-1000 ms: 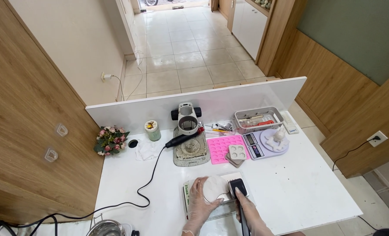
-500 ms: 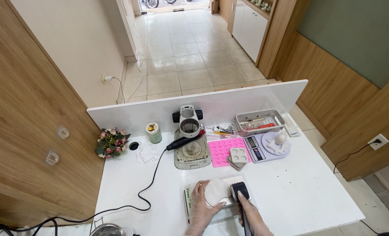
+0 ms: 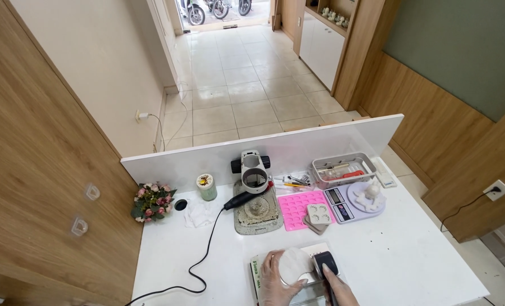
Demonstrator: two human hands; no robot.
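At the near edge of the white table (image 3: 411, 255) my left hand (image 3: 274, 280), in a clear glove, presses a round white pad (image 3: 294, 265) flat onto a small silver-topped box (image 3: 259, 272). My right hand (image 3: 337, 285) grips a black hand-held device (image 3: 325, 263) right beside the pad, its head touching the pad's right edge. Both hands are cut off by the bottom of the view.
Behind stand a small microscope (image 3: 252, 170) on a grey base, a black corded handpiece (image 3: 242, 198), a pink mould mat (image 3: 298, 208), a digital scale (image 3: 354, 201) with a white figure, a clear tray (image 3: 343, 169), a small jar (image 3: 207, 186), flowers (image 3: 150, 199) and a white partition (image 3: 298, 144).
The view has tilted up slightly, so the hands sit lower in the frame. The hands keep the same hold on the pad and the black device.
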